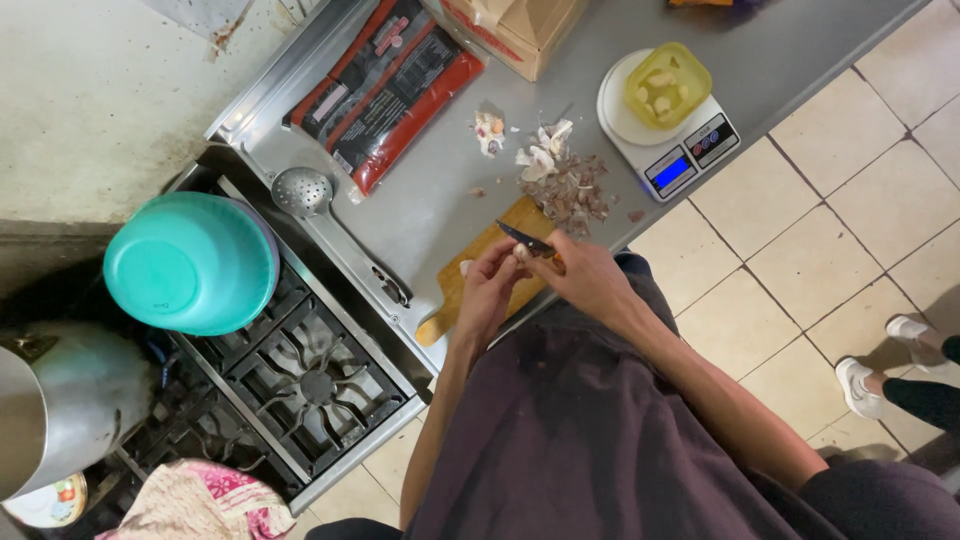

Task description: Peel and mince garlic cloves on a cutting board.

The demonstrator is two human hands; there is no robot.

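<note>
Peeling a garlic clove [520, 254] over the wooden cutting board [470, 285].
Clove mostly hidden between fingers; left hand [487, 290] pinches it, right hand [583, 275] clenches a small knife [527, 240], blade pointing away. Garlic skins [572, 188] lie just beyond on the bench [430, 200].

Fingers of left hand [487, 290] and right hand [585, 280] meet over cutting board [470, 275], garlic clove [520, 254] pinched between them; knife [525, 240] blade lies just beyond the fingertips. Peel pile [570, 185] farther out on counter [440, 200]. Scale [668, 125] beyond to the right, container [667, 84] on it. Skimmer [305, 193] left of fingers; stove [310, 385] nearer, left, upturned bowl [190, 262] on it.
</note>
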